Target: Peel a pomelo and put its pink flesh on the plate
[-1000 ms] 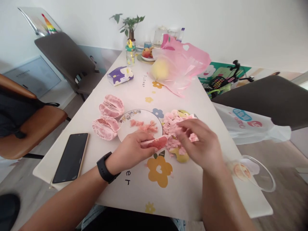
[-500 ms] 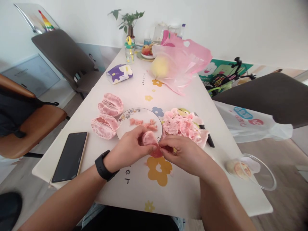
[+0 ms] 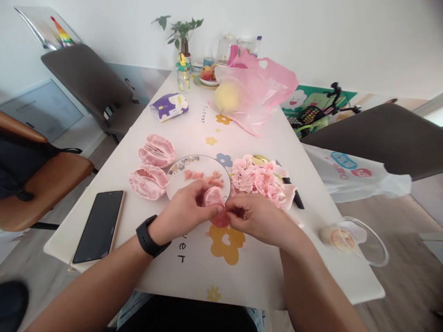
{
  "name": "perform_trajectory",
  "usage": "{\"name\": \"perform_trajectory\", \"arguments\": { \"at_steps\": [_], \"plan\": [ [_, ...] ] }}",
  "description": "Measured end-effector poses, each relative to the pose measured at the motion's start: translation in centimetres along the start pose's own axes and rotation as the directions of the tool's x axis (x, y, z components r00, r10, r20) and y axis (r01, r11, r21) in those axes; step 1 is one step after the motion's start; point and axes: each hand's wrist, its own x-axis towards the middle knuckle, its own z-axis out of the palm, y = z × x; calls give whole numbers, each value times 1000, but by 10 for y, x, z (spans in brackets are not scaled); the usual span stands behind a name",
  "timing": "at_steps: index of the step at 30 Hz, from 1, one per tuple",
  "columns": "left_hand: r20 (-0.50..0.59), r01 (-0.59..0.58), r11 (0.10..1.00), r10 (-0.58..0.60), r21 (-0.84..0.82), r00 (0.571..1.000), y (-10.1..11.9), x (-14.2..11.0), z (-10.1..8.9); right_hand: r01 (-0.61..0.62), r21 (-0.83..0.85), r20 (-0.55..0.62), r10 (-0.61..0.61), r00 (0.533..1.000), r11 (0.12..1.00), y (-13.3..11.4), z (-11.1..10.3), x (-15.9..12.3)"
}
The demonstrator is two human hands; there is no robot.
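Note:
My left hand, with a black band on its wrist, is closed around a pink pomelo segment over the near edge of a plate. Part of the segment is bare red flesh; the upper part is paler and skin-covered. My right hand pinches the segment's right edge, its fingertips partly hiding what they grip. Small pieces of pomelo flesh lie on the white plate. Left of it rest two larger pomelo chunks, one behind and one in front.
A heap of pink peelings lies right of the plate, beside a black handle. A phone lies at left. Farther back are a tissue pack, a pink bag and a cup. A clear container is at right.
The view has shifted slightly, so everything sits a little farther left. My right hand's fingers have moved slightly at the segment's edge; both hands keep their hold.

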Motion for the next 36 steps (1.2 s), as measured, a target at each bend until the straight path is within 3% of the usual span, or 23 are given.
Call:
{"name": "perform_trajectory", "arguments": {
  "at_steps": [8,14,22,29,36],
  "plan": [
    [10,9,1000,-9,-6,1000,0,-1,0,-71,37,8,70,997,997,1,3,1],
    [61,2,993,6,-118,998,5,-2,-4,-127,243,52,117,992,962,6,1,-1],
    [71,-3,989,14,-145,997,5,-2,-5,-136,397,121,95,988,908,5,-7,-2],
    [128,45,991,-29,-125,991,1,-2,-2,-162,338,194,100,976,927,8,-8,-3],
    [147,39,993,-22,-115,989,4,-2,-2,-165,498,262,34,964,851,11,-11,-3]
  ]
}}
